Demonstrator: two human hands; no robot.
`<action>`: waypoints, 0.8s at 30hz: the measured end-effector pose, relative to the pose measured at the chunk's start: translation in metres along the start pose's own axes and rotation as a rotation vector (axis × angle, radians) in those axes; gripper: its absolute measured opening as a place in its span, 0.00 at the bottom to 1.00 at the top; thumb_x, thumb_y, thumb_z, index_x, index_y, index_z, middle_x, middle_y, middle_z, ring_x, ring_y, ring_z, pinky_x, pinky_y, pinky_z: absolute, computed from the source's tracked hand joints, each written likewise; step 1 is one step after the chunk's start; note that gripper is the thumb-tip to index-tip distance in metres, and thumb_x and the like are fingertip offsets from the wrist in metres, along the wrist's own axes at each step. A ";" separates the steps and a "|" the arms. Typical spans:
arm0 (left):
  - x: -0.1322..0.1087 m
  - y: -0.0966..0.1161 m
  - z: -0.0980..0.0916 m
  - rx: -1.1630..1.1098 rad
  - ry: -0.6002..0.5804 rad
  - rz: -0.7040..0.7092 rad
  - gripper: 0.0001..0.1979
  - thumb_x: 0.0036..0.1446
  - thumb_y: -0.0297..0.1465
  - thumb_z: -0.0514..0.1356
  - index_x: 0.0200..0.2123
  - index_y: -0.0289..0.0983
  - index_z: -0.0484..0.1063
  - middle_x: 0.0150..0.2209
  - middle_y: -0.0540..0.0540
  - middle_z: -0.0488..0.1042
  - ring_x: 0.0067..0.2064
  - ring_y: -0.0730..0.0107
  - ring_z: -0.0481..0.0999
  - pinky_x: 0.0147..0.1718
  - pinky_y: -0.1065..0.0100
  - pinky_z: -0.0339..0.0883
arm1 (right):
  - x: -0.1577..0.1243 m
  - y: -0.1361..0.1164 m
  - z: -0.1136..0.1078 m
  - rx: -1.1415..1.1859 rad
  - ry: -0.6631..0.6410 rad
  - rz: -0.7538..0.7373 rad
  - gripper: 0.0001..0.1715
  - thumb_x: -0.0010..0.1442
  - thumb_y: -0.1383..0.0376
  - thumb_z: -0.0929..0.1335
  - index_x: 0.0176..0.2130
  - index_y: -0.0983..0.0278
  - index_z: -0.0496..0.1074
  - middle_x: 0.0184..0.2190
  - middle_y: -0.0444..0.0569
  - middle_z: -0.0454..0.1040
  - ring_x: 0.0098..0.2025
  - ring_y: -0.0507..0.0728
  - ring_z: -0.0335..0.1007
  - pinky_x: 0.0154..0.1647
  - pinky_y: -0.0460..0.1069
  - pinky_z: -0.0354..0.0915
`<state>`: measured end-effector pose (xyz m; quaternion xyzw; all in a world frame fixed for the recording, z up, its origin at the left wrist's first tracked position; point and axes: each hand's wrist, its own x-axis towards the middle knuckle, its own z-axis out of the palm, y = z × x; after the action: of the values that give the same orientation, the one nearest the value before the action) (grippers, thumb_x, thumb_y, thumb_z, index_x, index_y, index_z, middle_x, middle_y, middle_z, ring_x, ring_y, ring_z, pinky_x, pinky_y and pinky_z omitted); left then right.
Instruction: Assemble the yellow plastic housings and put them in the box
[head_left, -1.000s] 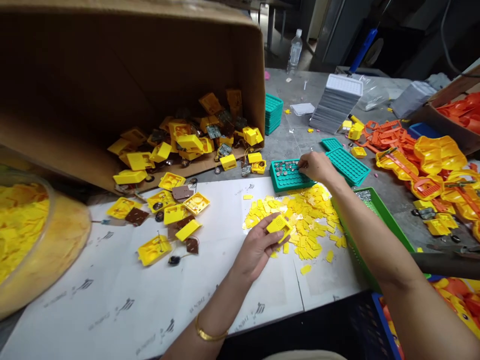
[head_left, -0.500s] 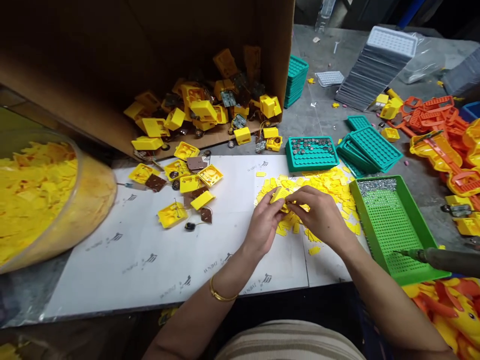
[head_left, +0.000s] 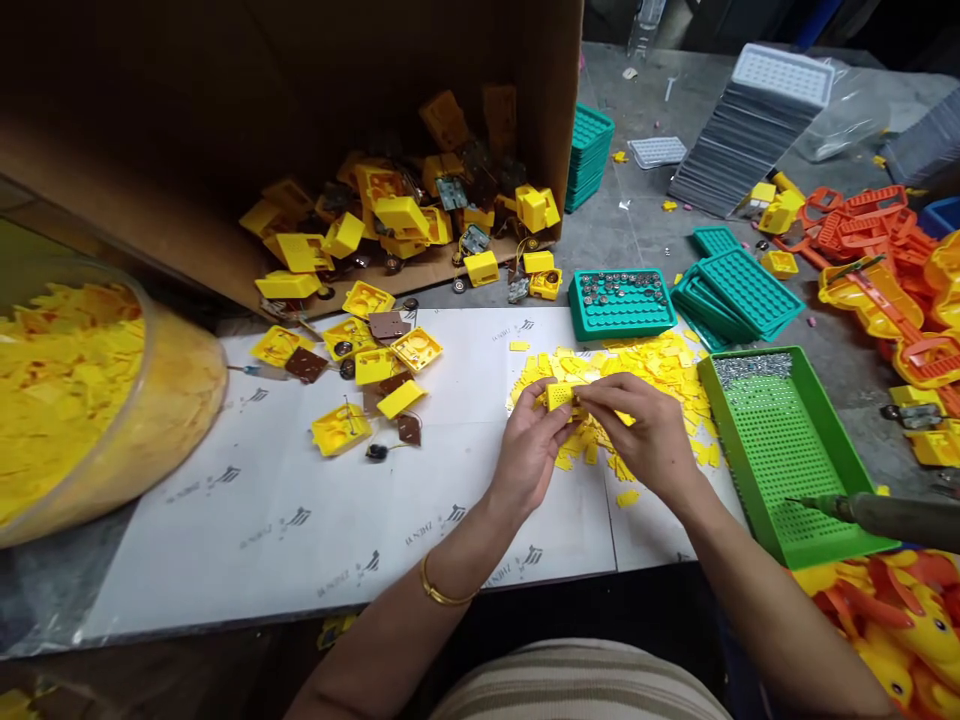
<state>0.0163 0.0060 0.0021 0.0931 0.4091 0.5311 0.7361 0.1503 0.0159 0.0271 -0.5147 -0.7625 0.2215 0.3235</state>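
Observation:
A small yellow plastic case (head_left: 559, 396) with a patch of tiny holes is held between the thumb and fingers of my left hand (head_left: 529, 445). My right hand (head_left: 641, 425) is closed in a pinch at the right edge of the case; whatever lies between its fingertips is hidden. Beneath and behind both hands spreads a pile of flat yellow plastic pieces (head_left: 667, 370). Just beyond that pile, a teal tray (head_left: 626, 322) carries small round metal parts in its upper rows.
A cardboard box (head_left: 571, 130) holding yellow cases stands at the back. More yellow cases with wires (head_left: 341, 430) lie on the left. A tub (head_left: 184, 390) is at far left. On the right are a green basket (head_left: 832, 430) of screws and a screwdriver-like tool (head_left: 892, 515).
The yellow case has turned in my left hand, so its holed face now shows more squarely. My right fingertips stay at its right edge. The whole view has shifted slightly.

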 end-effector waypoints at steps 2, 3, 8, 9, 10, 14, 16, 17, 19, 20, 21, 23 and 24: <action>0.000 0.000 0.000 0.014 -0.009 0.002 0.19 0.46 0.24 0.65 0.41 0.38 0.64 0.37 0.50 0.74 0.38 0.73 0.75 0.46 0.66 0.67 | 0.001 0.003 -0.004 0.064 0.078 0.024 0.09 0.60 0.68 0.67 0.39 0.57 0.76 0.36 0.45 0.78 0.38 0.54 0.75 0.40 0.49 0.70; -0.001 0.000 0.000 0.023 -0.016 0.003 0.19 0.46 0.24 0.65 0.41 0.38 0.65 0.37 0.50 0.74 0.38 0.72 0.75 0.46 0.65 0.67 | 0.002 0.005 -0.005 0.065 0.108 0.024 0.08 0.60 0.68 0.68 0.38 0.58 0.76 0.35 0.45 0.78 0.37 0.54 0.75 0.40 0.49 0.70; -0.002 -0.001 0.000 0.071 -0.038 0.006 0.19 0.47 0.25 0.66 0.43 0.39 0.65 0.35 0.52 0.74 0.37 0.75 0.74 0.41 0.71 0.67 | 0.003 0.007 -0.001 -0.070 0.072 -0.059 0.07 0.61 0.69 0.66 0.36 0.61 0.76 0.34 0.48 0.77 0.36 0.54 0.73 0.38 0.49 0.69; -0.002 -0.001 -0.001 0.079 -0.035 0.007 0.19 0.46 0.26 0.66 0.43 0.39 0.65 0.34 0.52 0.74 0.37 0.76 0.74 0.40 0.71 0.67 | 0.003 0.007 0.000 -0.121 0.049 -0.073 0.08 0.62 0.68 0.66 0.35 0.62 0.76 0.33 0.49 0.76 0.36 0.55 0.72 0.37 0.49 0.68; -0.002 -0.001 -0.001 0.088 -0.031 0.008 0.20 0.46 0.26 0.66 0.43 0.39 0.65 0.34 0.52 0.74 0.36 0.76 0.74 0.40 0.72 0.67 | 0.004 0.007 0.001 -0.173 0.028 -0.081 0.09 0.62 0.68 0.65 0.34 0.62 0.76 0.33 0.50 0.75 0.36 0.56 0.71 0.37 0.50 0.67; -0.002 -0.001 -0.002 0.101 -0.032 -0.002 0.20 0.47 0.27 0.66 0.43 0.39 0.64 0.34 0.52 0.75 0.36 0.76 0.74 0.40 0.71 0.68 | 0.006 0.007 0.001 -0.210 -0.073 -0.064 0.09 0.62 0.66 0.65 0.34 0.62 0.75 0.34 0.51 0.73 0.39 0.57 0.69 0.38 0.51 0.65; -0.001 0.000 -0.003 0.114 -0.039 -0.003 0.20 0.47 0.27 0.66 0.43 0.39 0.63 0.35 0.52 0.75 0.36 0.76 0.74 0.41 0.70 0.68 | 0.009 0.009 0.000 -0.070 -0.117 0.036 0.06 0.60 0.67 0.66 0.33 0.62 0.74 0.34 0.49 0.73 0.37 0.55 0.69 0.36 0.50 0.65; -0.001 0.000 -0.003 0.126 -0.041 0.005 0.20 0.47 0.26 0.66 0.43 0.39 0.63 0.35 0.52 0.75 0.35 0.77 0.74 0.41 0.71 0.68 | 0.012 0.010 0.000 0.025 -0.131 0.111 0.04 0.58 0.68 0.67 0.33 0.62 0.73 0.32 0.47 0.73 0.35 0.54 0.69 0.34 0.48 0.65; 0.000 0.000 -0.004 0.137 -0.045 0.019 0.21 0.46 0.25 0.66 0.43 0.39 0.64 0.33 0.52 0.75 0.34 0.77 0.74 0.39 0.72 0.68 | 0.020 0.016 -0.002 0.216 -0.178 0.234 0.05 0.54 0.69 0.68 0.35 0.63 0.70 0.28 0.43 0.71 0.29 0.51 0.68 0.30 0.46 0.64; 0.001 0.000 -0.004 0.128 -0.049 0.019 0.21 0.46 0.25 0.67 0.43 0.39 0.64 0.33 0.52 0.75 0.34 0.77 0.74 0.39 0.73 0.68 | 0.026 0.020 -0.004 0.291 -0.208 0.258 0.06 0.52 0.69 0.68 0.35 0.63 0.69 0.26 0.42 0.71 0.28 0.51 0.67 0.29 0.46 0.64; 0.001 0.001 -0.004 0.114 -0.049 0.012 0.21 0.45 0.24 0.67 0.43 0.38 0.65 0.34 0.52 0.75 0.35 0.77 0.74 0.39 0.73 0.69 | 0.034 0.024 -0.005 0.334 -0.213 0.256 0.06 0.53 0.68 0.68 0.35 0.64 0.69 0.26 0.42 0.71 0.27 0.51 0.68 0.29 0.46 0.64; 0.002 0.001 -0.003 0.084 -0.041 -0.028 0.20 0.45 0.24 0.67 0.43 0.38 0.66 0.37 0.50 0.75 0.38 0.74 0.76 0.42 0.71 0.69 | 0.052 0.035 -0.009 0.282 -0.107 0.212 0.06 0.56 0.64 0.67 0.34 0.65 0.71 0.29 0.46 0.74 0.31 0.52 0.70 0.33 0.47 0.66; 0.003 0.001 -0.003 0.076 -0.033 -0.052 0.20 0.46 0.24 0.66 0.43 0.37 0.67 0.39 0.48 0.76 0.40 0.72 0.76 0.44 0.70 0.69 | 0.062 0.040 -0.010 0.181 0.001 0.196 0.08 0.59 0.63 0.65 0.34 0.65 0.73 0.32 0.48 0.76 0.33 0.53 0.71 0.36 0.48 0.66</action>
<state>0.0133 0.0080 -0.0007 0.1191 0.4193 0.4940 0.7523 0.1670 0.0887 0.0237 -0.5554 -0.6855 0.3195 0.3457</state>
